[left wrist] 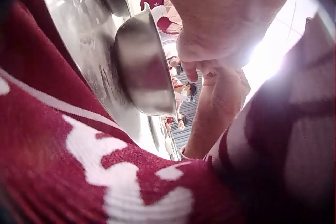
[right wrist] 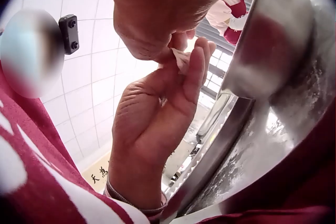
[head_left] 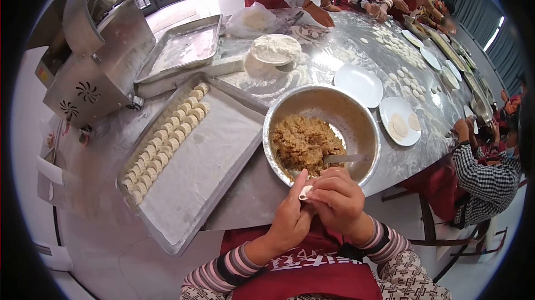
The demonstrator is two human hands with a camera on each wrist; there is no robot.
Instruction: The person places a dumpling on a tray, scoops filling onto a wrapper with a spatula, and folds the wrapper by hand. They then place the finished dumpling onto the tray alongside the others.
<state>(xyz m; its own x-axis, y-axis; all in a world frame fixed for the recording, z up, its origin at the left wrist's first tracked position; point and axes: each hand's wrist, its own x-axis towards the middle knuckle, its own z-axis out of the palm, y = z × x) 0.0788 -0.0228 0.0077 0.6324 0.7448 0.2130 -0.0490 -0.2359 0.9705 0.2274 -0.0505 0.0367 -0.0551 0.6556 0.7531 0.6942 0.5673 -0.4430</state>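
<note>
A small white dough piece (head_left: 305, 192) is held between both hands, at the near edge of a steel bowl (head_left: 369, 173) of brown filling (head_left: 304, 144). The left hand (head_left: 290, 216) grips it from the left with thumb and fingers; the right hand (head_left: 338, 200) pinches its right side. In the right wrist view, the dough (right wrist: 182, 61) shows between the fingertips of the left hand (right wrist: 157, 108) and the right hand (right wrist: 163, 19). The left wrist view has the left hand (left wrist: 220, 19) above the right hand (left wrist: 218, 98); the dough is hidden there.
Left of the bowl lies a lined tray (head_left: 192, 188) with rows of shaped dough pieces. Behind are a floured plate (head_left: 276, 49), an empty tray (head_left: 184, 49) and a steel machine (head_left: 106, 60). White plates (head_left: 359, 84) stand to the right, one with dough rounds (head_left: 398, 125). Other people work around the table.
</note>
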